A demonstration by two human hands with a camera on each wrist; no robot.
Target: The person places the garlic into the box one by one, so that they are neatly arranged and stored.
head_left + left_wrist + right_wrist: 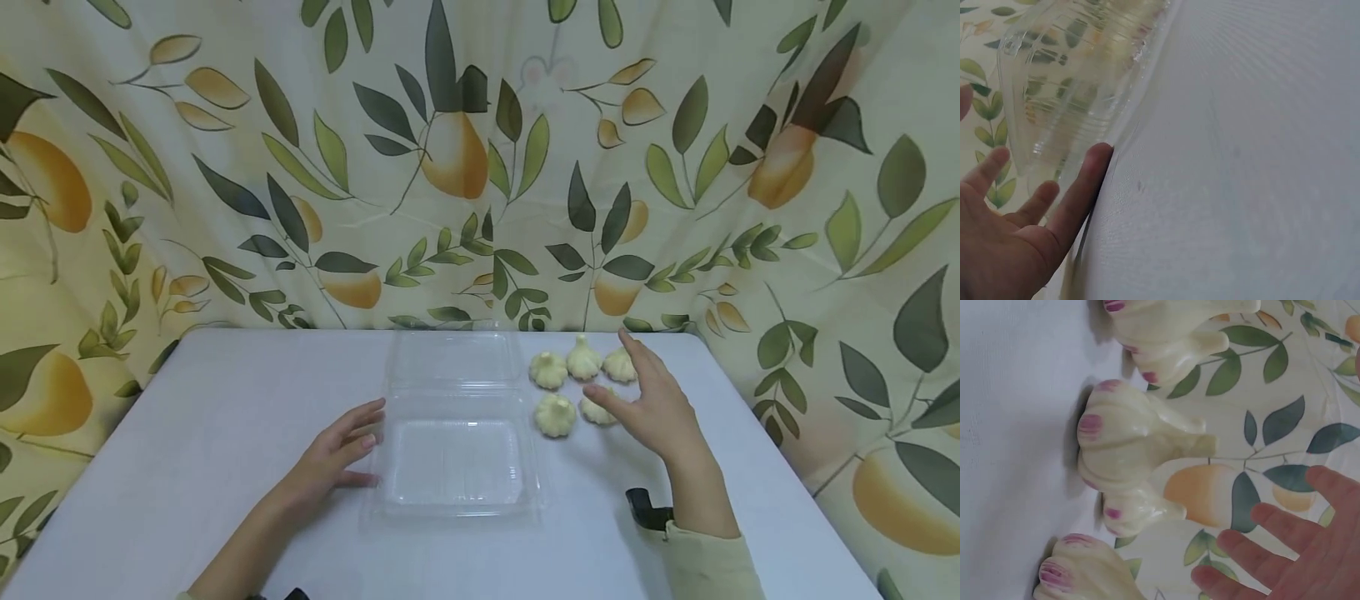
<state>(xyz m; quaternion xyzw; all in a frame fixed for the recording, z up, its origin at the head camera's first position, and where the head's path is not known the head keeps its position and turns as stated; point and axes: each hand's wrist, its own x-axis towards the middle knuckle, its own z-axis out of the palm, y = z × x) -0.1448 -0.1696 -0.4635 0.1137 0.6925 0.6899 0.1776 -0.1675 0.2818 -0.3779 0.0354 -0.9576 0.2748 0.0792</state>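
A clear plastic clamshell container [456,462] lies unfolded on the white table, its lid half [454,358] toward the back. My left hand [337,446] is at its left side, fingers spread loosely with the tips right at the rim. In the left wrist view, the container [1079,94] rises just beyond the fingertips. Several pale garlic bulbs [555,415] with purple-streaked bases stand in two rows right of the container. Above the rightmost bulbs hovers my right hand [663,408], thumb and fingers apart, holding nothing; it partly hides a front bulb [597,410].
The white table [247,400] runs back to a patterned curtain [420,242] with leaves and orange fruit. A black wrist-camera mount [647,510] sits by the right sleeve [708,562].
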